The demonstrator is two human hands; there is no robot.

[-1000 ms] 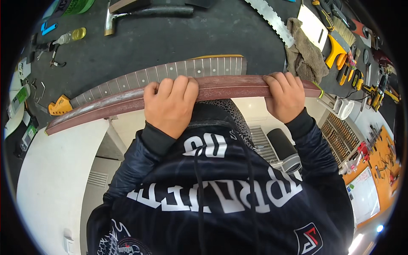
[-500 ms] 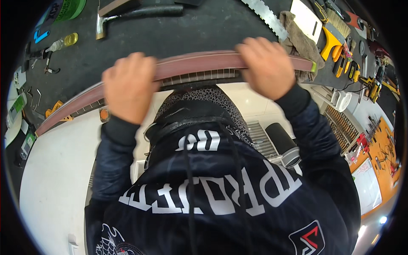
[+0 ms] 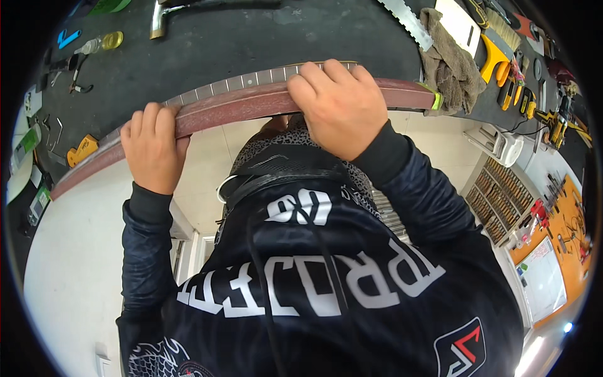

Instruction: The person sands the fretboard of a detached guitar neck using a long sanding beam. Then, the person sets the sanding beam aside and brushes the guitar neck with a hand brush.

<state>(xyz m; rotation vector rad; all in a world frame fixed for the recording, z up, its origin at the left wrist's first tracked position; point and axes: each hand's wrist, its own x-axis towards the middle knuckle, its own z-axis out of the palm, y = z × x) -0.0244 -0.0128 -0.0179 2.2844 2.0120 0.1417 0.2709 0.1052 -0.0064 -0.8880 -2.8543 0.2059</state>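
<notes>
A long, narrow sanding bar [image 3: 232, 107] faced with dark red abrasive paper lies across the near edge of the bench. Along its far side shows a fretted guitar fingerboard [image 3: 235, 83] with thin metal frets and a dot inlay. My left hand [image 3: 152, 147] is closed round the bar left of the middle. Right of the middle, my right hand [image 3: 339, 110] grips the same bar from above, fingers over its far edge. A yellow-green tip [image 3: 438, 99] marks the bar's right end. Both palms hide the bar's surface beneath them.
A hammer [image 3: 157, 24] lies at the far left of the dark bench [image 3: 301, 38]. Right of the bar are a crumpled brown cloth [image 3: 455, 72], a toothed metal strip [image 3: 408, 24] and a yellow-handled brush [image 3: 492, 58]. A small yellow bottle [image 3: 112, 41] lies left.
Both hands have moved left with the bar, and its right end has shifted left and slightly nearer. The frets, seen before along the near side, now show along the far side.
</notes>
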